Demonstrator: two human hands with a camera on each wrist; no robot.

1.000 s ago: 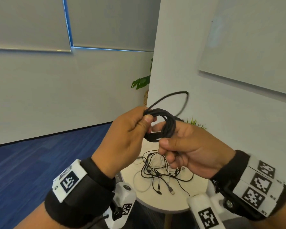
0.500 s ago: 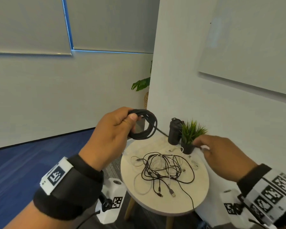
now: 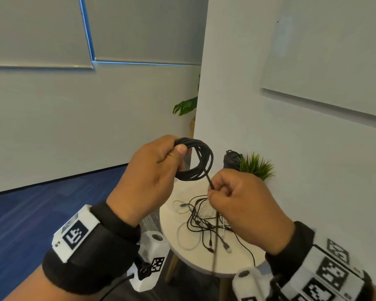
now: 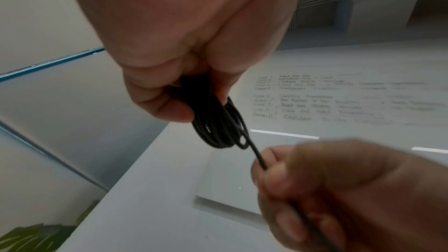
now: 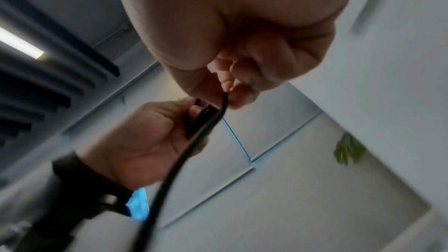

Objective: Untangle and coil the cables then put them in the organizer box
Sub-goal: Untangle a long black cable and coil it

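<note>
I see the black cable wound into a small round coil of several loops, held up in the air above the round white table. My left hand grips the coil at its upper left side, the thumb pressing the loops against the curled fingers. One straight strand leaves the coil at its lower right and runs down into my right hand, which pinches it between thumb and curled fingers; below this hand the strand hangs further down, blurred. On the table under the hands lies a tangle of thin black and white cables, with a dark bottle and a small green plant behind it. Half a second ago the right hand was away from the coil, near the plant; now it is close under the coil and holds the loose strand.
</note>
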